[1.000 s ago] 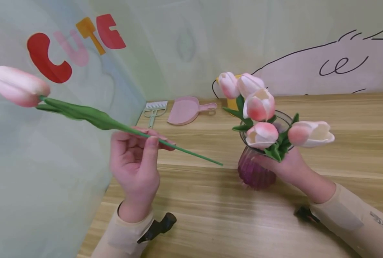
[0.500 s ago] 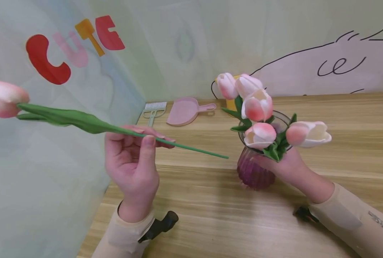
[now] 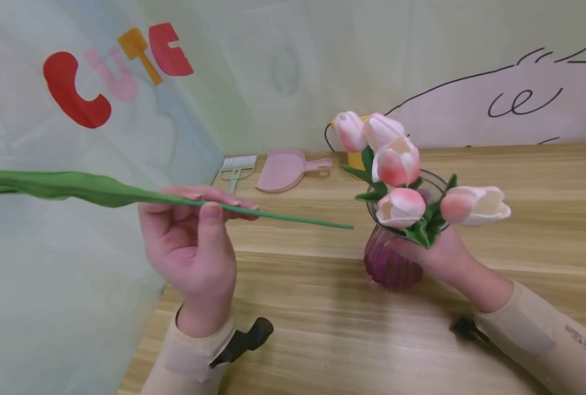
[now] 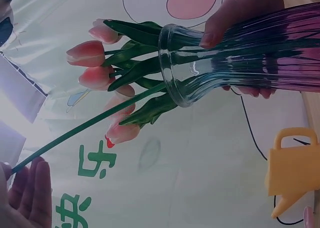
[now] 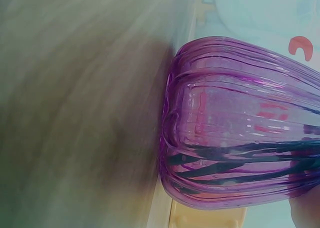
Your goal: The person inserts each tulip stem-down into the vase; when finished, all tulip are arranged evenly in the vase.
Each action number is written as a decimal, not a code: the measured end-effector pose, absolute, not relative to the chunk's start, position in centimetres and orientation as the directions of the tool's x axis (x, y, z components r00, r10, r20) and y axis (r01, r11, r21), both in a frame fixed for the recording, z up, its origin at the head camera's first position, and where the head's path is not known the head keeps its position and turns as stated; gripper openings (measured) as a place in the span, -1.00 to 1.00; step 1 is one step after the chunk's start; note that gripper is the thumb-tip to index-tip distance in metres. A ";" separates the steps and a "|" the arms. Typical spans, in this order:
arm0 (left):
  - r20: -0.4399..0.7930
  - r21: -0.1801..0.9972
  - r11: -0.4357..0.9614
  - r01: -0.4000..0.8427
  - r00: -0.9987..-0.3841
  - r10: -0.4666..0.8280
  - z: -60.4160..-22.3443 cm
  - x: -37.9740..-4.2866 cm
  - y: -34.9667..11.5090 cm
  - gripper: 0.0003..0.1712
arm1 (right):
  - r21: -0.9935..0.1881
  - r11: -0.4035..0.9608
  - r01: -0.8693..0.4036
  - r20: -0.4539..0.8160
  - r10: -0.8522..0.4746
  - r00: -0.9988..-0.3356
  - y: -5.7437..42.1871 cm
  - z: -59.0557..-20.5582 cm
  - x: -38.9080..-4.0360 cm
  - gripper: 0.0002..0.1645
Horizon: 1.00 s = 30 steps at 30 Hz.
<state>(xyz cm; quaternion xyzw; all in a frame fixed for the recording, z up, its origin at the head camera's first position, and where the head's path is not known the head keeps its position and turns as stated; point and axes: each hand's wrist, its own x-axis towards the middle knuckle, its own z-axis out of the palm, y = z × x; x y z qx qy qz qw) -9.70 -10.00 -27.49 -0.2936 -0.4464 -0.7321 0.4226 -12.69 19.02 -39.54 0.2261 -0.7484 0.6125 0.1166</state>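
Observation:
My left hand pinches the thin green stem of an artificial tulip between thumb and fingers. The tulip lies nearly level in the head view, its pink bloom mostly cut off at the left edge. Its bare stem end points at the vase, just short of the rim there. My right hand grips the neck of a ribbed, clear-to-purple glass vase. Several pink-and-white tulips stand in it, their leaves over the rim. The right wrist view shows dark stems inside the purple base.
Against the back wall lie a pale green brush and a pink dustpan. A yellow watering can stands behind the vase, largely hidden by blooms in the head view. A printed wall sheet borders the wooden table on the left.
My left hand has shifted left and slightly up. The held tulip has turned more level, its bloom sliding out of view and its stem end rising toward the vase rim. The right hand stays put.

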 end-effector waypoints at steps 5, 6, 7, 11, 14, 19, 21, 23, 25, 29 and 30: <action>0.804 0.383 -0.280 0.880 -0.467 -0.368 -27.3 -9.7 -9.6 -0.63 | -0.871 0.146 -0.469 0.444 -0.178 -0.878 19.2 -39.8 -12.5 -0.15; 0.804 0.379 -0.285 0.880 -0.466 -0.369 -27.3 -9.7 -9.5 -0.63 | -0.872 0.139 -0.469 0.444 -0.177 -0.878 19.3 -39.8 -12.5 -0.14; 0.804 0.374 -0.291 0.881 -0.464 -0.371 -27.2 -9.8 -9.3 -0.63 | -0.873 0.134 -0.469 0.445 -0.177 -0.878 19.3 -39.8 -12.5 -0.15; 0.811 0.343 -0.309 0.887 -0.446 -0.378 -27.0 -10.1 -8.7 -0.60 | -0.874 0.129 -0.468 0.446 -0.167 -0.879 19.3 -39.7 -12.6 -0.15; 0.821 0.333 -0.309 0.891 -0.435 -0.370 -26.9 -10.2 -8.3 -0.57 | -0.874 0.158 -0.459 0.436 -0.163 -0.885 19.3 -39.8 -12.5 -0.16; 0.818 0.348 -0.312 0.884 -0.448 -0.359 -27.1 -10.3 -8.0 -0.59 | -0.866 0.184 -0.465 0.435 -0.179 -0.882 19.2 -39.8 -12.6 -0.22; 0.815 0.356 -0.313 0.880 -0.457 -0.357 -27.1 -10.2 -7.9 -0.60 | -0.861 0.174 -0.479 0.451 -0.175 -0.875 19.2 -39.9 -12.7 -0.20; 0.816 0.368 -0.305 0.879 -0.462 -0.347 -27.2 -10.2 -7.8 -0.60 | -0.855 0.169 -0.490 0.464 -0.174 -0.869 19.1 -39.9 -12.8 -0.18; 0.822 0.381 -0.288 0.879 -0.465 -0.331 -27.2 -10.1 -7.7 -0.59 | -0.852 0.169 -0.495 0.469 -0.174 -0.866 19.2 -40.0 -12.9 -0.17; 0.833 0.411 -0.245 0.878 -0.471 -0.290 -27.4 -10.1 -7.4 -0.58 | -0.848 0.184 -0.497 0.466 -0.188 -0.865 19.2 -40.0 -12.9 -0.20; 0.835 0.417 -0.237 0.878 -0.473 -0.280 -27.4 -10.2 -7.4 -0.58 | -0.848 0.186 -0.496 0.464 -0.192 -0.865 19.3 -40.0 -12.9 -0.20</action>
